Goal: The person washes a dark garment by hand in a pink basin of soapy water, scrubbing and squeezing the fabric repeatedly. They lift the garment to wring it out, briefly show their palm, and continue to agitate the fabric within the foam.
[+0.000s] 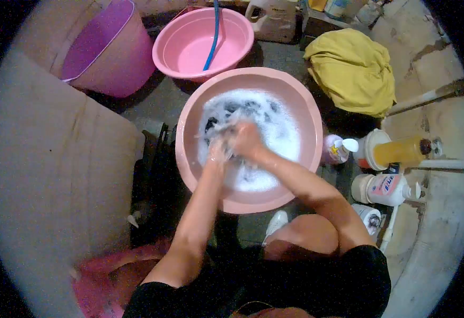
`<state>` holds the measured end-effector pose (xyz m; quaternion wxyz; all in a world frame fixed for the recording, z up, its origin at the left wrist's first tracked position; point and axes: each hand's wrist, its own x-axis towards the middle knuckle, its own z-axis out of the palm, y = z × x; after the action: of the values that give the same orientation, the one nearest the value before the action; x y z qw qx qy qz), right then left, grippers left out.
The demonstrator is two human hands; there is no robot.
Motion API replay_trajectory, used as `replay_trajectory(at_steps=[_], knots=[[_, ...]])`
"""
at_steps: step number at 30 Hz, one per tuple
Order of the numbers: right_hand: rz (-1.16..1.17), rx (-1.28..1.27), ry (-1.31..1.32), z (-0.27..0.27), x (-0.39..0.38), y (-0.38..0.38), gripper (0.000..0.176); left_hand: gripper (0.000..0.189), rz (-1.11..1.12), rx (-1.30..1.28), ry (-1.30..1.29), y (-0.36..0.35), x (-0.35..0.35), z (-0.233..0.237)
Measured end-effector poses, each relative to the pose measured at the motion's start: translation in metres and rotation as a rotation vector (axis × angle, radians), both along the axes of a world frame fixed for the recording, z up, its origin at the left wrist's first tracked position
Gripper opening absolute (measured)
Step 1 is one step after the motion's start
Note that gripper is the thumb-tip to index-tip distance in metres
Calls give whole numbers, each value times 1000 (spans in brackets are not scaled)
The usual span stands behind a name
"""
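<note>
A pale pink basin [310,100] holds white, sudsy water. Dark wet cloth [211,124], partly sunk in the foam, shows on the basin's left side; its shape is hidden by suds. My right hand [246,140] is closed and blurred by motion over a bunched part of this cloth. Close against it, my left hand [221,150] grips the same bunch, its fingers largely covered by foam and the cloth. Both forearms reach in over the near rim, wet and spotted with suds.
Behind stand a pink tub [160,50] with a blue hose [211,47] and a tall purple bucket [120,63]. Yellow cloth [351,69] is heaped at back right. A pump bottle [336,148], a bottle of yellow liquid [401,152] and a white labelled bottle [388,189] line the right.
</note>
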<state>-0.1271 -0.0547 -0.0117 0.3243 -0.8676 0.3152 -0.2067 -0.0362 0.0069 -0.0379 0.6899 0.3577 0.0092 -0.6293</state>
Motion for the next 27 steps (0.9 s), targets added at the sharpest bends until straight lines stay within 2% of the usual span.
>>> replay_trajectory(at_steps=[1,3,4,5,6,7,8,10,11,13,14,15,17,18,19,20,21,22,23,25,26,27], knots=[[-6,-4,-2,-5,-7,-26,32,54,25,56,-60,-2,-12,4],[-253,334,57,-21,-15,-52,38,48,8,252,-122,-17,-21,-4],[-193,-336,-78,-55,-19,-33,38,44,53,225,-97,-21,-13,-24],[-507,65,-86,-34,0,-8,36,41,103,206,-63,-21,-6,-39],[-345,79,-152,8,-1,15,35,36,175,143,5,-19,-3,-13],[-182,103,-217,40,-4,32,35,35,-116,-134,278,-4,11,11],[-183,111,-214,41,-6,33,35,35,-74,-364,504,-2,11,-29],[-7,179,-167,42,-9,26,37,33,-158,-200,19,4,22,-47],[-262,313,-3,14,0,-6,41,30,152,184,-153,-12,-12,-2],[-297,463,147,12,-13,-41,46,34,127,252,-90,-17,-32,15],[-374,128,-123,8,-16,-22,48,34,69,152,-12,-15,-24,-6],[-341,-188,-215,-37,-7,-13,47,35,119,137,-110,-15,-15,-18],[-189,271,-280,33,-7,35,44,34,-10,99,61,1,2,31],[51,35,-254,46,-13,46,39,36,-23,53,286,-3,15,12],[59,50,-249,34,-15,40,39,33,-180,-420,391,0,18,-6],[-151,230,-173,17,-14,12,33,33,-1,-83,114,-4,6,-23],[-360,412,-95,-3,-11,-15,27,33,176,257,-167,-12,-17,9],[-271,473,-4,-24,-23,-46,25,30,92,168,-140,-14,-25,24],[-184,525,91,-38,-34,-68,24,27,118,251,-229,-19,-39,52],[-317,305,170,14,-45,-58,35,24,185,174,-632,-28,-37,53],[-308,308,177,18,-47,-57,35,25,83,125,-680,-27,-27,59],[-213,390,-62,21,-48,-60,47,25,-18,67,-726,-29,-16,63]])
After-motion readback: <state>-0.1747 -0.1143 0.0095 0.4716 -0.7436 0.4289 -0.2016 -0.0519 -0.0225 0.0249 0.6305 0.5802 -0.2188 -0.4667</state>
